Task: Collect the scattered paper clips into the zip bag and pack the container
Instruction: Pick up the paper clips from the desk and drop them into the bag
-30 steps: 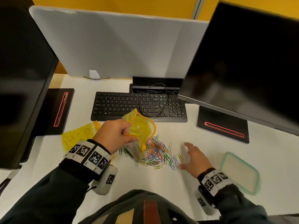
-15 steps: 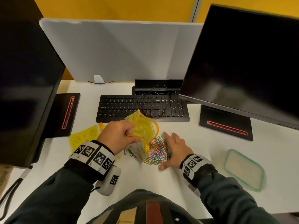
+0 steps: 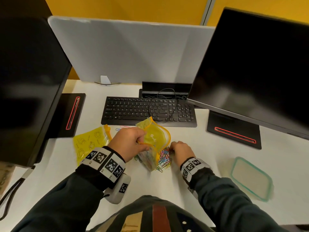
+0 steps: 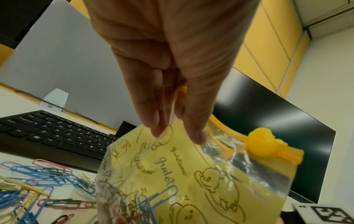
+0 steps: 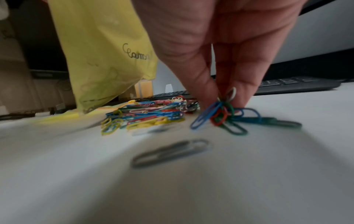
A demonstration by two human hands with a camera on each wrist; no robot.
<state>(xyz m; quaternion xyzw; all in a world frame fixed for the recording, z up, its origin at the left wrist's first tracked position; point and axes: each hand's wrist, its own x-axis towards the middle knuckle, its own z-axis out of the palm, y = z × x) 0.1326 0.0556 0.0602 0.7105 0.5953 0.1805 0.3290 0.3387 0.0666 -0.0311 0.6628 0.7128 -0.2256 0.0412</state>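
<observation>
My left hand pinches the rim of a yellow zip bag and holds it upright over the desk, mouth gaping; the left wrist view shows its fingers on the bag with several clips inside. A heap of coloured paper clips lies under and right of the bag. My right hand is down on the heap, fingertips pinching a small bunch of clips off the white desk, beside the main pile. One grey clip lies apart, nearer the wrist.
A clear container with a teal rim sits at the right. A second yellow zip bag lies flat on the left. A black keyboard is behind the clips, with two monitors on stands to either side.
My right hand swept in from the right against the clip heap, then curled its fingers around a bunch of clips. The left hand stays holding the bag.
</observation>
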